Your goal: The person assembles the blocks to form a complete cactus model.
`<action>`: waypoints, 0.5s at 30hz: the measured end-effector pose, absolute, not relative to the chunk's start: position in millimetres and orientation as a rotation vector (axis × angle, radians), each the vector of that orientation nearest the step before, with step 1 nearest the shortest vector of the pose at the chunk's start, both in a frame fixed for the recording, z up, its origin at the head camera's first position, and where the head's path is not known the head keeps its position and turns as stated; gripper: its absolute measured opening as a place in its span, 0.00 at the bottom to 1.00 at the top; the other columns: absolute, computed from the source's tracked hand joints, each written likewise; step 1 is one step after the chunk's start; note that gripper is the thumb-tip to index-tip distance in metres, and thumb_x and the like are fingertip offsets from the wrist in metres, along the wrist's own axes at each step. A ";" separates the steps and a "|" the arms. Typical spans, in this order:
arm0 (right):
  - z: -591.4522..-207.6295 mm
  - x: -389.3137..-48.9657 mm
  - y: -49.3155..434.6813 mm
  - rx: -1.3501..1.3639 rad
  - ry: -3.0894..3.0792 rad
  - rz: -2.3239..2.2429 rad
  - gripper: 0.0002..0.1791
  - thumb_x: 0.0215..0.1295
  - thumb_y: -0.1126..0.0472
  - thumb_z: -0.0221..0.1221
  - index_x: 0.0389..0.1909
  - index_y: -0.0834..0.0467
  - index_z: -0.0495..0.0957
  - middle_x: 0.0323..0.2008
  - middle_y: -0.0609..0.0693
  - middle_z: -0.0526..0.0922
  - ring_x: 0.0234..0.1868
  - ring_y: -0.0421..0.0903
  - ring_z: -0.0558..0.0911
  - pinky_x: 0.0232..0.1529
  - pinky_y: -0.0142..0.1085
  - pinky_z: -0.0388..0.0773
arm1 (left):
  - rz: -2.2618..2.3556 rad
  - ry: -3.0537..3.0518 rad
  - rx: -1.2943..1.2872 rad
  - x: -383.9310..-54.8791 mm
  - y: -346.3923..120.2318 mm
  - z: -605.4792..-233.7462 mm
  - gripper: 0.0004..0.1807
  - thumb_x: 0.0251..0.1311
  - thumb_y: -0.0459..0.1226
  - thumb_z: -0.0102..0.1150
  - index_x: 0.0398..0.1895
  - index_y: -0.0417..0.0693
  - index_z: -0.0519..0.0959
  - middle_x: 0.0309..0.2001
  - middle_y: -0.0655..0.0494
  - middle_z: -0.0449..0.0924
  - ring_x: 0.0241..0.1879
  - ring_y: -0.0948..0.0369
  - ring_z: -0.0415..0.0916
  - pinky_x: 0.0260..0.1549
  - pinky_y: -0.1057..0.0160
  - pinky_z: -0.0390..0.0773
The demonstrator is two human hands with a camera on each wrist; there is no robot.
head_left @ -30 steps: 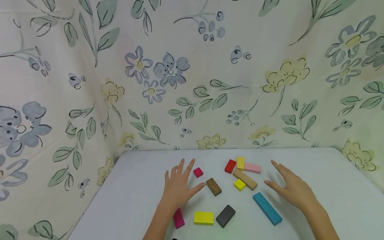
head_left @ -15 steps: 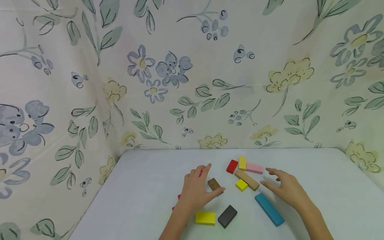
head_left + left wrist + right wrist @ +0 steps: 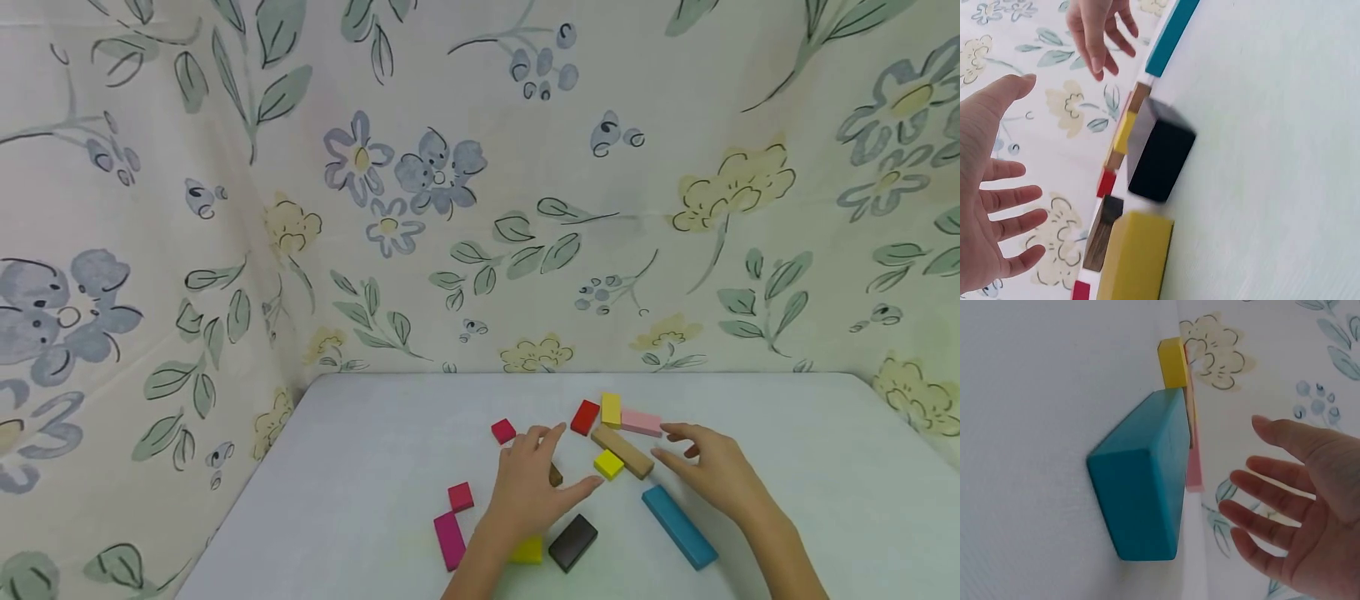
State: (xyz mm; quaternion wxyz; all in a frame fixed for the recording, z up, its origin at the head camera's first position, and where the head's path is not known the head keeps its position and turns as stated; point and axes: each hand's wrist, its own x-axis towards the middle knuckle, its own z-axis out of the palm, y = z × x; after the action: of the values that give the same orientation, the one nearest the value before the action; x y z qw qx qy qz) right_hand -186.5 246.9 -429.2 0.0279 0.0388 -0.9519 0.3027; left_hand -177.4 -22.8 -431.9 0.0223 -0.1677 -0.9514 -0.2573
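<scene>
My left hand [image 3: 531, 487] hovers above the middle of the table, fingers spread and holding nothing. Beneath it the dark brown wooden block [image 3: 556, 476] is mostly hidden. The forearm partly covers a yellow block [image 3: 528, 551], and a black block [image 3: 573, 542] lies just to its right. My right hand [image 3: 712, 468] is held in the air, its fingers loosely bent with nothing between them. Close to its fingertips are the pink block [image 3: 641, 422] and the tan block [image 3: 624, 452]. A long blue block [image 3: 679, 527] lies below it, large in the right wrist view.
A small yellow cube [image 3: 608, 464] touches or nearly touches the tan block. Red [image 3: 585, 417] and yellow-orange [image 3: 611, 410] blocks lie behind. Two red cubes, one of them [image 3: 461, 497] near a magenta block [image 3: 450, 541], lie left. Floral cloth [image 3: 480, 250] hangs behind the white table [image 3: 337, 500].
My left hand has moved right across the table, uncovering the left cube and magenta block and covering the brown block. My right hand has shifted slightly left, its fingers bending more. No block has moved.
</scene>
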 end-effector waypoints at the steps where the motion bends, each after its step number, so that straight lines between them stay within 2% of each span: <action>1: -428.9 -187.1 246.2 0.118 -2.938 0.940 0.31 0.71 0.52 0.69 0.64 0.70 0.77 0.55 0.68 0.85 0.47 0.58 0.83 0.43 0.50 0.88 | -0.803 -2.958 -0.519 -176.6 -19.8 -432.2 0.46 0.61 0.68 0.63 0.78 0.56 0.71 0.68 0.52 0.75 0.64 0.54 0.72 0.62 0.40 0.77; 5: -429.9 -189.3 243.5 0.114 -2.934 0.975 0.29 0.70 0.53 0.69 0.63 0.69 0.79 0.53 0.67 0.85 0.46 0.56 0.83 0.43 0.48 0.87 | -0.878 -2.980 -0.517 -172.6 -8.1 -433.2 0.46 0.59 0.67 0.66 0.77 0.57 0.72 0.67 0.54 0.76 0.62 0.55 0.73 0.60 0.42 0.80; 9: -433.0 -191.5 242.0 0.121 -2.942 1.009 0.27 0.70 0.53 0.69 0.60 0.70 0.80 0.51 0.65 0.87 0.43 0.52 0.81 0.39 0.42 0.84 | -1.062 -2.972 -0.500 -168.7 0.3 -435.4 0.44 0.57 0.66 0.70 0.74 0.59 0.75 0.65 0.58 0.77 0.60 0.59 0.73 0.56 0.45 0.83; 12: -435.1 -193.4 240.8 0.132 -2.954 1.056 0.26 0.70 0.55 0.69 0.59 0.70 0.80 0.49 0.63 0.87 0.41 0.50 0.80 0.36 0.38 0.81 | -1.199 -2.949 -0.498 -167.2 3.6 -439.5 0.40 0.56 0.62 0.73 0.70 0.57 0.78 0.62 0.60 0.79 0.56 0.64 0.73 0.50 0.54 0.85; 15: -437.7 -195.8 239.9 0.152 -2.963 1.109 0.23 0.70 0.57 0.69 0.58 0.69 0.81 0.47 0.61 0.88 0.40 0.49 0.79 0.37 0.38 0.81 | -1.313 -2.919 -0.530 -166.8 5.7 -444.1 0.37 0.57 0.58 0.76 0.68 0.54 0.80 0.58 0.61 0.80 0.50 0.67 0.73 0.46 0.64 0.82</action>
State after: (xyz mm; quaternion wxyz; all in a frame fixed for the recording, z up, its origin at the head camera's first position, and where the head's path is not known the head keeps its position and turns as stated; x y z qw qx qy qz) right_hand -195.8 239.9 -437.7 -0.0128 0.0481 -0.9353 0.3503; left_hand -166.8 5.7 -444.1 -0.0511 -0.1632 -0.8985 -0.4042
